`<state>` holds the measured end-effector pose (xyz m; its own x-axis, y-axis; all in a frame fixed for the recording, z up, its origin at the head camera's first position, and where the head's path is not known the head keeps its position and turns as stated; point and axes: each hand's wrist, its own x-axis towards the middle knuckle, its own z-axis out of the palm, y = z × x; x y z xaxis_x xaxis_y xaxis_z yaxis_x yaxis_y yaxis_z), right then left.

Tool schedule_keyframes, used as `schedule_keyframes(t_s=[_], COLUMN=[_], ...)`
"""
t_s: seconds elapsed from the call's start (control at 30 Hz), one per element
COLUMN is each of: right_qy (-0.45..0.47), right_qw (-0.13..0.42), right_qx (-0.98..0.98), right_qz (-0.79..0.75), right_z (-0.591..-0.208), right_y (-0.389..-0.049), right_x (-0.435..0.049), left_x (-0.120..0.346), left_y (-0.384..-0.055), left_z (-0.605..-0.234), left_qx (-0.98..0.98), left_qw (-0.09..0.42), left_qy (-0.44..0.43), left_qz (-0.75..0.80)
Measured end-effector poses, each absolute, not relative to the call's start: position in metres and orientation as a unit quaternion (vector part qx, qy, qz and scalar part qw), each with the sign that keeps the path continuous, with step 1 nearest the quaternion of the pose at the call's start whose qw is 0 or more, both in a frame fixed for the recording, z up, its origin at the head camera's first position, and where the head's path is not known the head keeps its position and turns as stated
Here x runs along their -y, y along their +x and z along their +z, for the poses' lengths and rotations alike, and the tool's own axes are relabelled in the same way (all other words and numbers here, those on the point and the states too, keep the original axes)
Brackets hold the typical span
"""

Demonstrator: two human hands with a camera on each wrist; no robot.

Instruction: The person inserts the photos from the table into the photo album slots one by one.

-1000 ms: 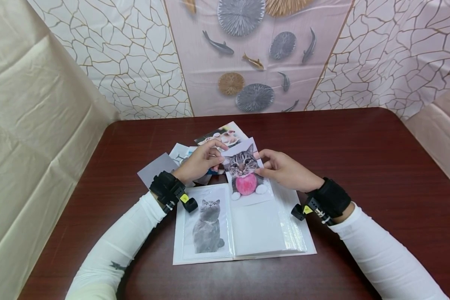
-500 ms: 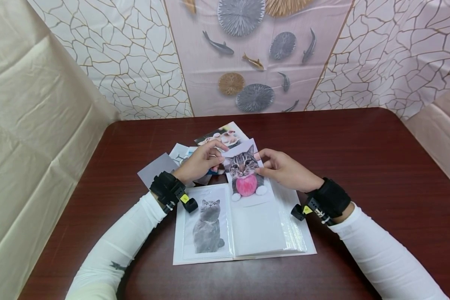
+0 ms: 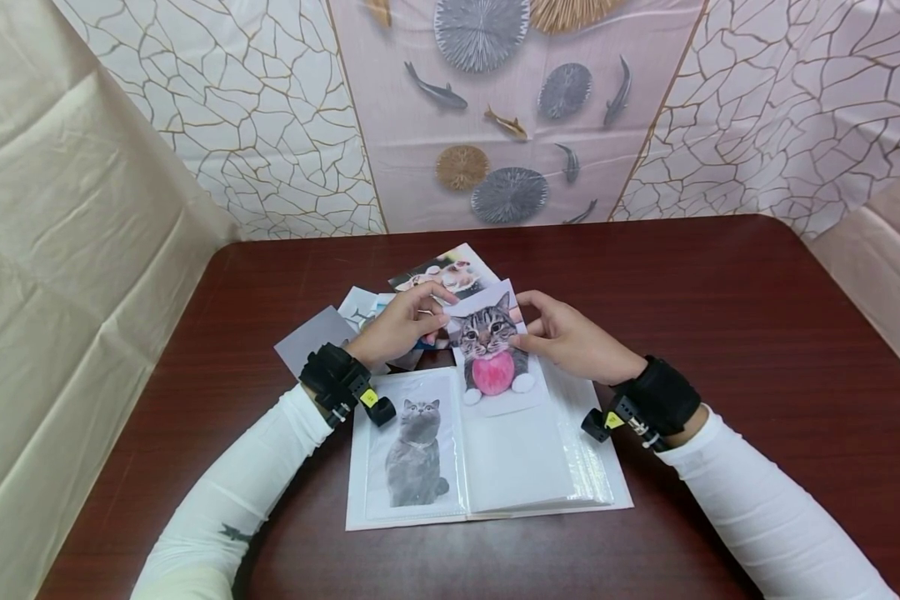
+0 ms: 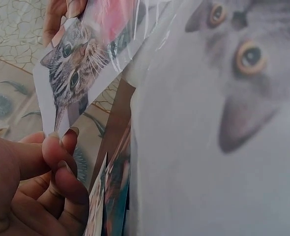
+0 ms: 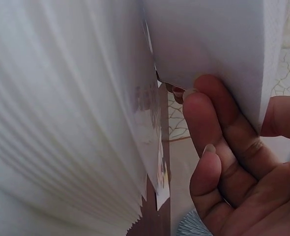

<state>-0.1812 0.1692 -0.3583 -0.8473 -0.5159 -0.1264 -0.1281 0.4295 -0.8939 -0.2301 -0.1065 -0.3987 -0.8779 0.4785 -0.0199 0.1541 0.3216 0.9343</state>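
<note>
A photo of a tabby cat with a pink ball (image 3: 492, 350) is held by both hands over the right page of an open photo album (image 3: 521, 467). Its lower part sits at the clear pocket of that page. My left hand (image 3: 399, 323) pinches the photo's upper left edge between thumb and fingers, as the left wrist view shows closely. On the opposite edge my right hand (image 3: 573, 340) pinches it, thumb in front and fingers behind; the right wrist view shows the fingers (image 5: 201, 120) against its white back. A grey cat photo (image 3: 417, 458) fills the album's left pocket.
Behind the album lie several loose photos: one of an animal with a dark background (image 3: 450, 271), a plain grey one (image 3: 315, 335) and a pale blue one (image 3: 360, 304) partly under my left hand. All rest on a dark red-brown table (image 3: 705, 283) before a patterned cloth backdrop.
The tabby cat photo has slid slightly down toward the album page. My right hand's fingers have shifted a little along its edge; the left hand stays almost still.
</note>
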Motion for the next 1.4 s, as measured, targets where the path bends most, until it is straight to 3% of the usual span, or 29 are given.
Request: schedule_keyframes(t_s=[1.4], right_qy=[-0.21], right_qw=[0.178], right_qx=[-0.827], right_qz=[-0.491], right_z=[-0.3578], right_y=[-0.18], right_x=[-0.1714], left_x=[0.1068], left_y=[-0.2292], left_z=[-0.3987], left_qx=[-0.787], left_qw=[0.158], left_qy=[0.218], left_qz=[0.555])
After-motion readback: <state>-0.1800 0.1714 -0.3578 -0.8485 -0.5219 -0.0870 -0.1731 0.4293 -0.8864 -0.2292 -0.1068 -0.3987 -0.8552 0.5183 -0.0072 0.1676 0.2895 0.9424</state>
